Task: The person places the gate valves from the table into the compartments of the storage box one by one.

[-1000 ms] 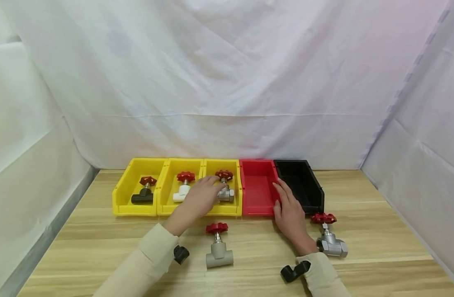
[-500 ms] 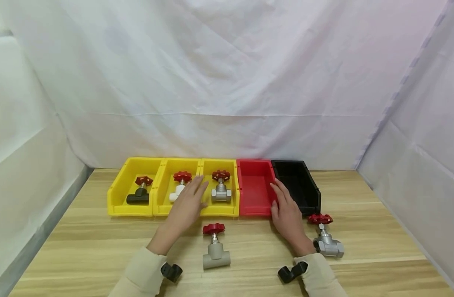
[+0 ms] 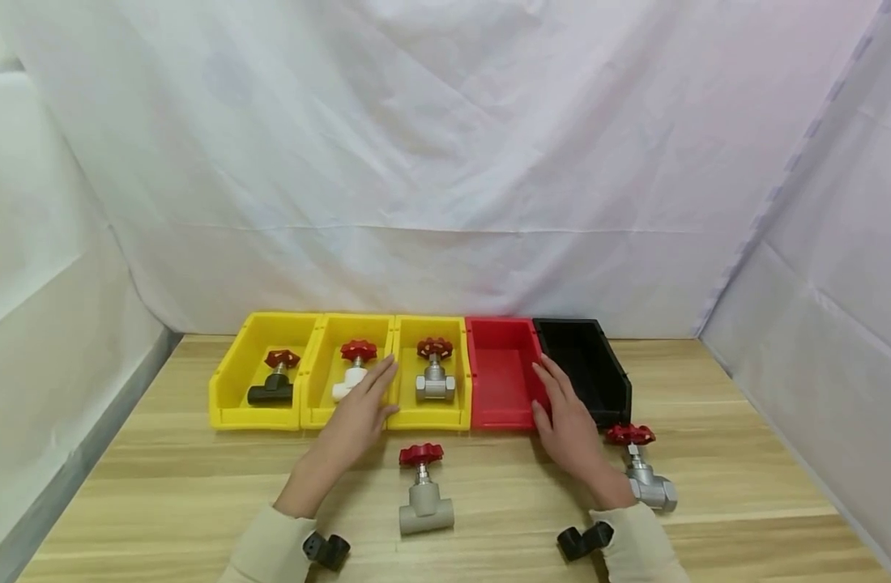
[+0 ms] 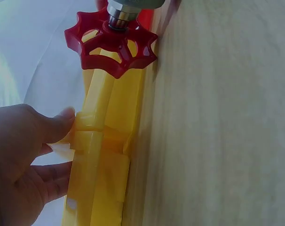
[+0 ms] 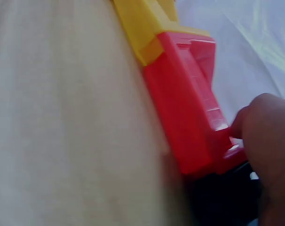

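Note:
My left hand (image 3: 358, 417) lies at the divider between the middle and right yellow bins, its fingers extended and no valve in them. In the left wrist view its thumb and fingers are beside the yellow bin wall (image 4: 86, 155). The right yellow bin (image 3: 427, 417) holds a metal valve with a red handwheel (image 3: 435, 380); the middle one (image 3: 343, 417) holds a white valve (image 3: 352, 380). My right hand (image 3: 573, 425) rests at the wall between the red bin (image 3: 500, 372) and the black bin (image 3: 584, 364), fingers fairly straight. Contact there is partly hidden.
The left yellow bin (image 3: 259, 417) holds a black valve (image 3: 273, 389). A grey valve with a red handwheel (image 3: 425, 510) lies on the wooden table (image 3: 489, 518) between my forearms. Another metal valve (image 3: 648, 486) lies beside my right wrist. White cloth (image 3: 445, 162) hangs behind the bins.
My left hand has drawn back leftward from the metal valve in the right yellow bin to the divider beside it. That valve stays in the bin. My right hand has hardly moved.

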The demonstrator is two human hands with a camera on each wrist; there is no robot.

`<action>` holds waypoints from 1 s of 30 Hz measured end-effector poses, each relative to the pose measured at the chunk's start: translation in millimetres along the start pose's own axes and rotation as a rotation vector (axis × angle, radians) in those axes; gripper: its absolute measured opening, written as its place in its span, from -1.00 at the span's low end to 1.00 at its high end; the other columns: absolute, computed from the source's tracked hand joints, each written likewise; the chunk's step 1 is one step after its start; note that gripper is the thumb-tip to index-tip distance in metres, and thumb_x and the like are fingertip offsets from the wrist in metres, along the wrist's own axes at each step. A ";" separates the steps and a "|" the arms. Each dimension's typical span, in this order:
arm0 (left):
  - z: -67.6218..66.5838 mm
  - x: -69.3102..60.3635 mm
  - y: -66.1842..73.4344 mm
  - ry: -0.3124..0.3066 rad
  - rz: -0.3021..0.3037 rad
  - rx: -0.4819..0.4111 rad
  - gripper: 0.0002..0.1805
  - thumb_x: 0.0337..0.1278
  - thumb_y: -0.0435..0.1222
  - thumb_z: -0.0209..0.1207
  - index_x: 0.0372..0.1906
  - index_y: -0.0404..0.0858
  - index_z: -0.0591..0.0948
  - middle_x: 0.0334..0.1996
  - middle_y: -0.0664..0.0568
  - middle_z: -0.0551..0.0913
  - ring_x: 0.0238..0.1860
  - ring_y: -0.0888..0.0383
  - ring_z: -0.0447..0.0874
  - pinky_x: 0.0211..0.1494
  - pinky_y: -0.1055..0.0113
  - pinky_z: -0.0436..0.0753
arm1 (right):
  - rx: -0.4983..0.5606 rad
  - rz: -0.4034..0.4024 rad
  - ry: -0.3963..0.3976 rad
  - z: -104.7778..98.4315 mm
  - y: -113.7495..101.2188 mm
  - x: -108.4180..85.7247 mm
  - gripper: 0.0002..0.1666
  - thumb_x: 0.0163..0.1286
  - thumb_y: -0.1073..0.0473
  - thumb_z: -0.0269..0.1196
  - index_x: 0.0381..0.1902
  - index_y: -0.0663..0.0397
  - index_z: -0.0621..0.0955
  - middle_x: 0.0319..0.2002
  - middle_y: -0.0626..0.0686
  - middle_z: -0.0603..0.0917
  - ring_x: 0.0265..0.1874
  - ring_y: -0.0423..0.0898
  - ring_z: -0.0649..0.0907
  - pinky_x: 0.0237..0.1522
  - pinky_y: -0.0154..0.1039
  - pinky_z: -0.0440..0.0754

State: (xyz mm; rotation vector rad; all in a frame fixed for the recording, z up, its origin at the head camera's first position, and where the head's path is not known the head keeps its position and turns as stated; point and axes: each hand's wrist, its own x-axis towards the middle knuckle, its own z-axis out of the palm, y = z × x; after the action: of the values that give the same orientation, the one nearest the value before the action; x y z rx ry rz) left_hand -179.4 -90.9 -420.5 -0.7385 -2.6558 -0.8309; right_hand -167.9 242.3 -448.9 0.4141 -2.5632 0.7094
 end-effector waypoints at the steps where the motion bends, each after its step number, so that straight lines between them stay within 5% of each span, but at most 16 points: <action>1: 0.0 -0.4 -0.3 -0.002 -0.007 -0.007 -0.28 0.16 -0.40 0.26 0.40 -0.37 0.25 0.41 -0.16 0.19 0.13 -0.15 0.50 0.14 0.16 0.51 | 0.002 -0.001 -0.019 -2.7 -1.3 0.8 -0.26 0.28 0.32 0.26 0.40 0.14 0.29 0.44 0.04 0.16 -0.06 0.08 0.56 -0.26 -0.03 0.67; 5: 1.8 -2.1 -1.5 0.017 0.005 -0.020 -0.27 0.15 -0.41 0.26 0.41 -0.36 0.22 0.42 -0.15 0.17 0.03 -0.11 0.58 0.10 0.21 0.55 | -0.014 0.011 -0.088 -14.0 -8.4 3.4 -0.26 0.31 0.28 0.25 0.41 0.17 0.26 0.43 0.10 0.18 0.26 0.17 0.37 -0.01 0.16 0.57; 13: 12.1 -5.2 -7.2 0.073 0.051 -0.044 -0.26 0.13 -0.46 0.26 0.40 -0.40 0.22 0.42 -0.20 0.16 0.25 -0.15 0.38 0.21 0.21 0.43 | -0.130 0.016 -0.137 -38.7 -29.3 4.9 -0.29 0.32 0.19 0.27 0.38 0.17 0.30 0.25 0.23 0.43 0.08 0.20 0.50 -0.01 0.14 0.56; 16: 13.6 -5.8 -9.9 0.094 0.024 -0.072 -0.26 0.12 -0.42 0.28 0.41 -0.31 0.26 0.43 -0.08 0.19 -0.09 0.01 0.62 0.08 0.29 0.57 | -0.206 0.008 -0.183 -47.1 -43.1 4.7 -0.35 0.32 0.14 0.28 0.33 0.15 0.38 0.19 0.22 0.50 0.04 0.20 0.52 0.01 0.14 0.55; 20: 15.5 -6.8 -13.0 0.112 0.004 -0.121 -0.26 0.12 -0.39 0.29 0.42 -0.18 0.28 0.42 0.04 0.22 -0.39 0.15 0.59 -0.12 0.35 0.64 | -0.266 -0.029 -0.275 -57.2 -64.3 1.9 -0.43 0.31 0.08 0.29 0.26 0.05 0.49 0.13 0.12 0.57 0.04 0.14 0.55 0.02 0.12 0.54; 30: 16.1 -5.9 -19.3 0.107 0.015 -0.170 -0.25 0.12 -0.40 0.29 0.42 -0.13 0.29 0.42 0.05 0.23 0.19 -0.09 0.46 0.10 0.19 0.55 | -0.074 -0.205 -0.460 -51.0 -103.2 -4.5 -0.51 0.45 -0.20 0.04 0.25 -0.22 0.50 0.13 -0.16 0.55 0.08 -0.16 0.54 0.08 -0.12 0.56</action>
State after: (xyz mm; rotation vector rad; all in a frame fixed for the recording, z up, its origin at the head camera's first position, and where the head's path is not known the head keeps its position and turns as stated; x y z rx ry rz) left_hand -186.4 -97.4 -444.5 -0.7302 -2.5052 -1.0718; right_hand -106.4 185.8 -369.6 0.8893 -2.8966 0.4848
